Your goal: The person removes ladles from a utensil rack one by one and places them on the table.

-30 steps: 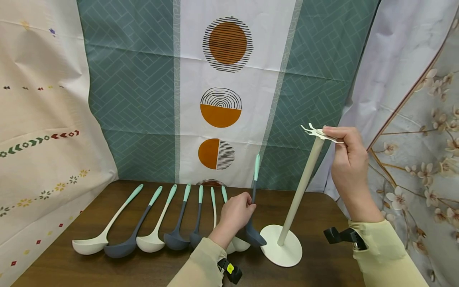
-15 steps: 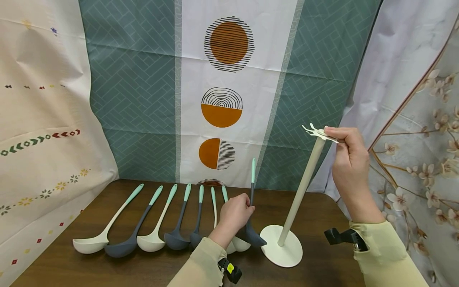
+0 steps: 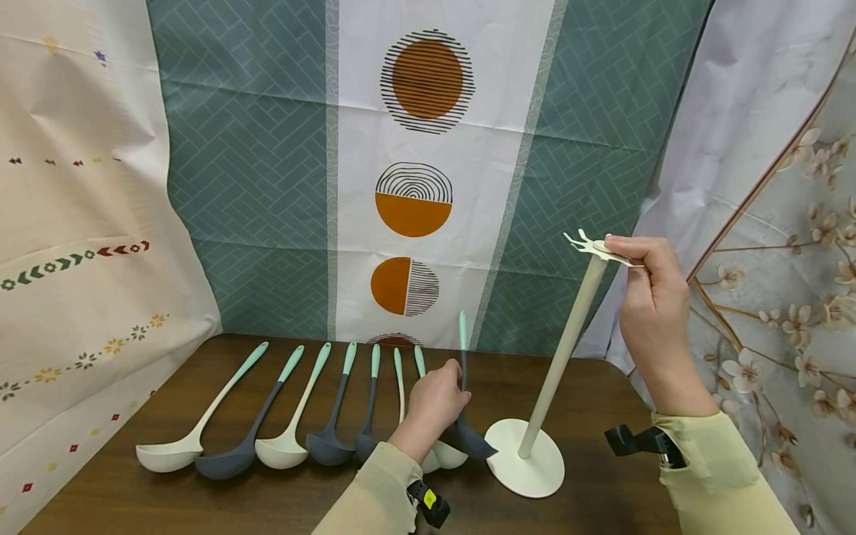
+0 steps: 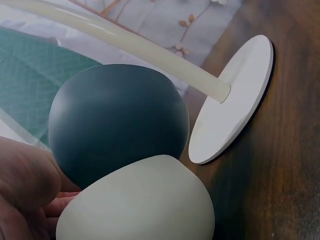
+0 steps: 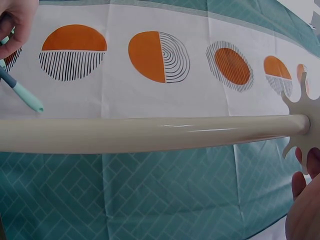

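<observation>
My left hand (image 3: 435, 397) grips a dark grey ladle (image 3: 476, 443) by its handle, whose mint end points up. In the left wrist view, the bowl of this ladle (image 4: 117, 120) overlaps a cream ladle (image 4: 140, 205) lying beside it. Close to its right is the round white base (image 3: 535, 481) of a cream utensil stand (image 3: 563, 360). At the top of the leaning pole, my right hand (image 3: 655, 319) pinches the hooked crown (image 3: 588, 245) between thumb and fingers. The right wrist view shows that crown (image 5: 302, 112) with its curved hooks.
Several ladles lie in a row to the left on the brown table (image 3: 588, 475), from a cream ladle (image 3: 167, 458) at the far left to a dark one (image 3: 328, 448) near the left sleeve. Patterned cloth (image 3: 247, 186) hangs behind; flowered cloth (image 3: 796, 357) hangs at the right.
The held ladle's handle has tipped lower and to the left, and my left hand has shifted slightly left and down with it. My right hand stays at the stand's crown.
</observation>
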Available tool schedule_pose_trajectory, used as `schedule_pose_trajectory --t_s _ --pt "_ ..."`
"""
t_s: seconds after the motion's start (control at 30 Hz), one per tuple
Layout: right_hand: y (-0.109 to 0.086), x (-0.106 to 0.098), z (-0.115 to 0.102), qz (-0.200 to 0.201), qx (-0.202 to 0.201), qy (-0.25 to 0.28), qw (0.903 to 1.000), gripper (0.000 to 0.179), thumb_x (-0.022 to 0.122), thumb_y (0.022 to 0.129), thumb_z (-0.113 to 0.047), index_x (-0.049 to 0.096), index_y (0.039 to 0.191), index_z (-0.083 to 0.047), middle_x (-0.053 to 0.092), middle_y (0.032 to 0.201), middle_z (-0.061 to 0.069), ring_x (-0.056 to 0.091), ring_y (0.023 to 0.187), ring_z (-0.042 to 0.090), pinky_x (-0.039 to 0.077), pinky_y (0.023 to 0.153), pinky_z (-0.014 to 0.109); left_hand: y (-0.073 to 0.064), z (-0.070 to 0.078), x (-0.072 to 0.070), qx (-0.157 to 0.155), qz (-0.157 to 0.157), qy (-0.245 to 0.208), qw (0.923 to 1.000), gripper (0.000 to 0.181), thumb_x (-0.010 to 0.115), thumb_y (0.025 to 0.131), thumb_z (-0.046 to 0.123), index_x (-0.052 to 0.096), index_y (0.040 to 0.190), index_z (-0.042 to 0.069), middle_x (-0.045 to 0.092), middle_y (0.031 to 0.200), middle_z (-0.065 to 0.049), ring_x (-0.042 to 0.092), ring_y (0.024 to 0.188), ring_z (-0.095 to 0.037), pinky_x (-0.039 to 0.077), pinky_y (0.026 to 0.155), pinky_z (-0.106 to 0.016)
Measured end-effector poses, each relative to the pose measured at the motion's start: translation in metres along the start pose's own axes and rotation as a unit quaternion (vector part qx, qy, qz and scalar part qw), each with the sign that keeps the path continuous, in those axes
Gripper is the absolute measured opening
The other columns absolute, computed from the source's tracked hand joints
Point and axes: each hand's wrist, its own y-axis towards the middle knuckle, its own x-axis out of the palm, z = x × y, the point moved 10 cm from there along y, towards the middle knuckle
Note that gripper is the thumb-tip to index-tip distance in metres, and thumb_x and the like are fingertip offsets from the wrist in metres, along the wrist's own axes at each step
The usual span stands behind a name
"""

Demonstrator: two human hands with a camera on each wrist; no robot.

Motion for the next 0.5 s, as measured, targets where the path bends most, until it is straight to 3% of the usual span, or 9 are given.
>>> schedule_pose_trajectory --t_s 0.2,0.5 --pt "0.0000 -0.0003 -0.0005 0.001 0.001 -0.002 1.0000 0.035 0.040 0.109 0.009 0.073 0.121 0.010 0.072 0.126 -0.002 0.061 0.126 0.010 0.045 0.108 0.025 -0.0017 0.0018 -0.0004 0.022 0.006 0.029 0.9993 0.029 0.089 0.094 0.013 0.067 0.110 0.005 0.069 0.078 -0.006 0.060 0.060 -0.021 0.048 0.055 -0.037" --pt "-0.0012 -0.0005 0.0035 0.010 0.012 -0.001 0.9999 0.035 0.041 0.109 0.008 0.074 0.121 0.007 0.072 0.124 -0.003 0.060 0.126 0.008 0.044 0.108 0.024 -0.0021 0.0004 0.0078 0.038 -0.025 0.059 0.9972 0.015 0.086 0.096 0.013 0.073 0.105 0.011 0.070 0.083 -0.002 0.063 0.067 -0.020 0.052 0.061 -0.040"
